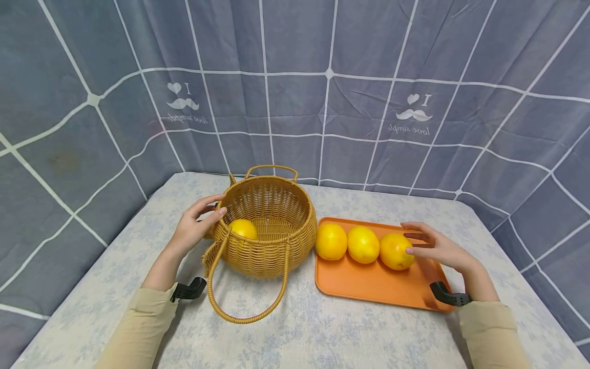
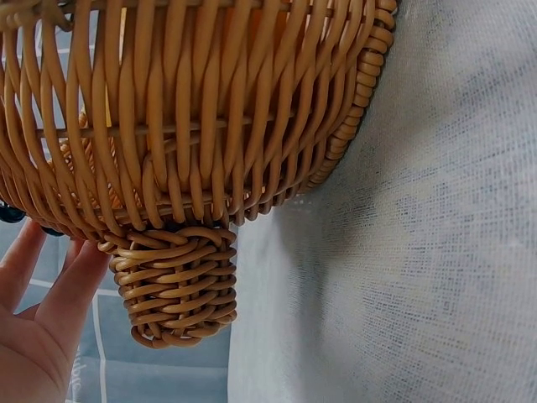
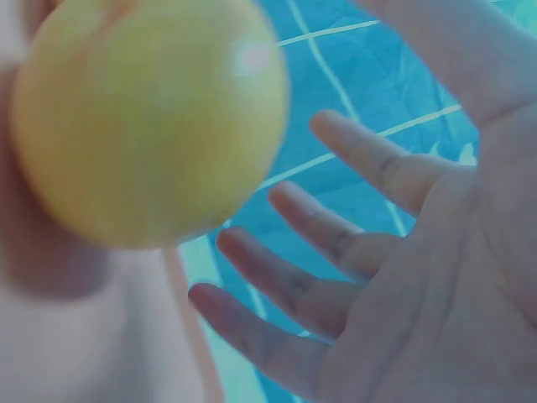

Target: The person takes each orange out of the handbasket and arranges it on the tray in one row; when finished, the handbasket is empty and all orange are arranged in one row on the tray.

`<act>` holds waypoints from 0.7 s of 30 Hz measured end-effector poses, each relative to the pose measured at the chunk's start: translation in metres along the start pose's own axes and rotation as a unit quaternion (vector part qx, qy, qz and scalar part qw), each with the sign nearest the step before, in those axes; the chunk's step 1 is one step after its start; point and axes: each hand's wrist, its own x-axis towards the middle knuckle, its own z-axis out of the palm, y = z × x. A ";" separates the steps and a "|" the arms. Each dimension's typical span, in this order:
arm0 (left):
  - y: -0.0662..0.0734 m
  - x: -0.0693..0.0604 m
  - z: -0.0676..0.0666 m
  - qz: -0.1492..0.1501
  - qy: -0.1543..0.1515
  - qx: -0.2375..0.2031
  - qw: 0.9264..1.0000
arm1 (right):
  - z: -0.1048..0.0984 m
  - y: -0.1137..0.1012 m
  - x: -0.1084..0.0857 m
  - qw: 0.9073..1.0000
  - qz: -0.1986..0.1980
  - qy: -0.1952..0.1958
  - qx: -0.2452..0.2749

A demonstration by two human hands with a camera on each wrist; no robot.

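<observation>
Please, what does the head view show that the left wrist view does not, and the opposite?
Only the head view shows the right hand, the orange tray, the three yellow fruits on it and the open top of the basket.
Only the left wrist view clearly shows a blunt woven stub on the basket's outer side.
Both share the basket, the left hand, the pale cloth and the curtain with white lines.

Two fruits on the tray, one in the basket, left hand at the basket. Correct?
Count's off: the head view shows three fruits on the tray, not two. The rest holds: one fruit in the basket, left hand at the basket.
</observation>
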 end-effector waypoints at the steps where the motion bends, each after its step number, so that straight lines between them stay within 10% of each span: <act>1: 0.000 0.000 0.000 0.000 0.000 0.000 1.000 | -0.002 -0.003 0.001 1.000 0.002 0.002 0.000; 21: -0.001 0.000 0.000 0.000 0.000 -0.001 1.000 | -0.017 -0.105 0.061 0.996 -0.081 -0.028 -0.015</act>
